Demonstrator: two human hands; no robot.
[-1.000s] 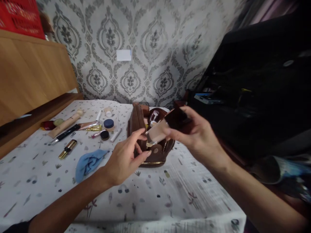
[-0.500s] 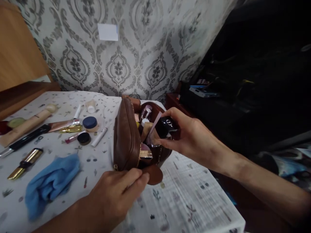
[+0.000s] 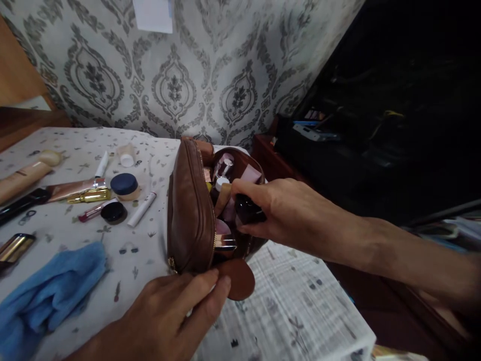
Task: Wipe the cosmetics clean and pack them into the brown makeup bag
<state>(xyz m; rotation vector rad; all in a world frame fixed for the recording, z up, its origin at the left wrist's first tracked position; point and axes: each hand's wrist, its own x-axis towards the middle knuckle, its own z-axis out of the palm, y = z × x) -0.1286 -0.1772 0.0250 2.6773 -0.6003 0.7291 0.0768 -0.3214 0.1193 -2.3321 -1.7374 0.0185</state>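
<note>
A brown leather makeup bag (image 3: 190,210) stands unzipped on the table, its opening toward the right. Inside it are a bottle with a white cap (image 3: 222,183), a pink flat piece (image 3: 250,174) and a shiny gold-and-pink item (image 3: 225,241). My right hand (image 3: 280,205) reaches into the opening, thumb and fingers closed round a black-capped cosmetic item (image 3: 248,209); its lower part is hidden. At the bag's near end, my left hand (image 3: 175,306) has its fingers closed on the bag's rounded leather tab (image 3: 238,281). The thumb is hidden.
Left of the bag lie a blue cloth (image 3: 56,286), a navy-lidded jar (image 3: 124,186), a small black-lidded pot (image 3: 113,212), a white tube (image 3: 142,209), a gold lipstick (image 3: 88,195) and several other cosmetics. A patterned wall (image 3: 176,85) rises behind. The table edge (image 3: 349,306) drops away at right.
My right hand has lowered the black-capped item deeper into the bag and turned it. The pink piece now sits apart from the hand against the bag's wall. My left hand stays on the tab.
</note>
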